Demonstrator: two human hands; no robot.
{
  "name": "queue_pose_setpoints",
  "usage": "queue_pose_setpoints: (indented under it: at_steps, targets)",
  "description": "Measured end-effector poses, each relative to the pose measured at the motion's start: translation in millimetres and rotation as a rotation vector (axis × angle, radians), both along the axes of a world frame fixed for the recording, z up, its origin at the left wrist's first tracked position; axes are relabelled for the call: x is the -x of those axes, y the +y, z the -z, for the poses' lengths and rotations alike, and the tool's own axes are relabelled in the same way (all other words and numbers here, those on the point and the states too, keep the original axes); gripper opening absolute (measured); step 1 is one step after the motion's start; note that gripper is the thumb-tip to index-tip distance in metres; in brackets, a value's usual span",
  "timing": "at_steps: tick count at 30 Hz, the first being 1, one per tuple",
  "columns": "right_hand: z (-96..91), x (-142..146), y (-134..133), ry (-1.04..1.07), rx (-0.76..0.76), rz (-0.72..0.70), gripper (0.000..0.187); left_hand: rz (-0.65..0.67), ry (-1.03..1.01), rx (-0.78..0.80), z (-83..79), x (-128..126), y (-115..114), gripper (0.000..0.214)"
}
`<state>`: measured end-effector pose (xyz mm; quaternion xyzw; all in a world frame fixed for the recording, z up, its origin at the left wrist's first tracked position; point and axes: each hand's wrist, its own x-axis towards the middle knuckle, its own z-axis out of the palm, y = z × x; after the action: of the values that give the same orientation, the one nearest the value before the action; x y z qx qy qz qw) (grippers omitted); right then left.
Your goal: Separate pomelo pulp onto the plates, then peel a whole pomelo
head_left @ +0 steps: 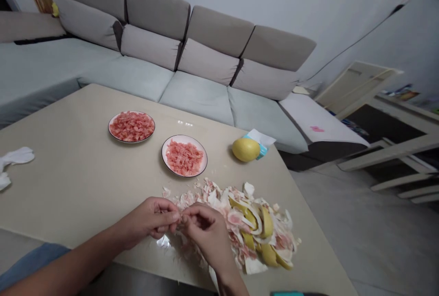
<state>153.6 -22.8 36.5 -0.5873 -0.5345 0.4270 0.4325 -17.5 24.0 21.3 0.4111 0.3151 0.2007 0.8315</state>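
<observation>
behind the beige bench (pixel 68 172) runs a grey sofa (pixel 192 72). two white plates hold pink fruit flesh: the far plate (pixel 131 126) heaped, the near plate (pixel 184 155) about as full. a whole yellow pomelo (pixel 245 149) sits by a tissue pack (pixel 260 140). left hand (pixel 154 217) and right hand (pixel 206 227), grips pinched together on a small fruit piece (pixel 181 218), work beside the peel pile (pixel 250 227).
</observation>
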Motion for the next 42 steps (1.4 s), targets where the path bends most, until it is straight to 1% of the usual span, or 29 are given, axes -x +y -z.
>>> queue_pose_setpoints:
  at_steps: [3, 6, 9, 10, 12, 14, 15, 17, 18, 20, 21, 22, 24, 25, 27, 29, 31, 32, 34, 37, 38, 40, 41, 42]
  targets:
    - [4.0, -3, 3, 0.171, 0.146, -0.04, 0.019, 0.036, -0.018, 0.042, -4.9, 2, 2, 0.033]
    - [5.4, -6, 5, 0.24, 0.19, -0.055, 0.024, 0.021, -0.021, 0.032, -8.2, 3, 4, 0.034]
    - [8.7, -10, 9, 0.157, 0.112, -0.038, 0.017, -0.017, 0.022, -0.039, -8.6, 6, 6, 0.036]
    - [11.2, -12, 10, 0.092, 0.063, -0.017, 0.014, -0.028, 0.06, -0.086, -8.0, 6, 7, 0.037]
    - [17.8, -16, 13, -0.093, -0.043, 0.05, 0.016, -0.056, 0.17, -0.208, -5.8, 6, 15, 0.038]
    - [25.4, -20, 16, -0.305, -0.111, 0.076, 0.02, -0.1, 0.295, -0.36, -3.7, 2, 30, 0.038]
    - [28.9, -22, 17, -0.397, -0.123, 0.062, 0.02, -0.121, 0.35, -0.443, -3.2, -2, 40, 0.037]
    - [34.4, -27, 17, -0.52, -0.135, 0.005, 0.016, -0.171, 0.438, -0.654, -4.0, -15, 64, 0.033]
    - [36.2, -30, 17, -0.554, -0.142, -0.017, 0.018, -0.189, 0.465, -0.751, -5.1, -23, 78, 0.031]
    - [38.1, -34, 15, -0.598, -0.149, -0.025, 0.024, -0.211, 0.474, -0.812, -7.4, -41, 103, 0.027]
    - [38.3, -36, 15, -0.627, -0.135, -0.012, 0.022, -0.217, 0.485, -0.825, -7.8, -49, 114, 0.028]
    - [38.1, -37, 14, -0.664, -0.11, 0.008, 0.02, -0.223, 0.496, -0.833, -7.5, -57, 124, 0.03]
    - [37.1, -40, 14, -0.735, -0.062, 0.042, 0.025, -0.239, 0.518, -0.831, -4.4, -68, 139, 0.034]
    - [36.4, -41, 14, -0.75, -0.063, 0.049, 0.025, -0.246, 0.523, -0.822, -1.9, -72, 144, 0.035]
    - [35.3, -42, 14, -0.728, -0.129, 0.042, 0.017, -0.259, 0.519, -0.793, 3.5, -73, 150, 0.031]
    - [35.1, -42, 15, -0.699, -0.187, 0.038, 0.018, -0.276, 0.5, -0.752, 7.3, -70, 152, 0.025]
    - [36.4, -42, 16, -0.71, -0.184, 0.051, 0.018, -0.301, 0.471, -0.696, 8.4, -65, 149, 0.024]
    - [37.4, -41, 16, -0.718, -0.181, 0.062, 0.019, -0.311, 0.451, -0.66, 8.0, -62, 146, 0.026]
    - [39.4, -41, 17, -0.698, -0.225, 0.064, 0.016, -0.32, 0.402, -0.574, 6.0, -58, 134, 0.033]
    - [39.0, -40, 16, -0.583, -0.348, 0.043, 0.034, -0.288, 0.305, -0.411, 3.1, -49, 100, 0.047]
    - [37.4, -39, 15, -0.532, -0.375, 0.035, 0.034, -0.254, 0.248, -0.324, 2.2, -45, 85, 0.048]
    - [32.1, -36, 11, -0.425, -0.407, 0.006, 0.029, -0.214, -0.054, 0.113, 0.2, -38, 56, 0.042]
    - [29.0, -33, 9, -0.375, -0.422, -0.02, 0.028, -0.225, -0.153, 0.248, -1.3, -34, 42, 0.04]
    - [26.0, -29, 6, -0.335, -0.437, -0.051, 0.028, -0.252, -0.221, 0.321, -3.1, -31, 29, 0.039]
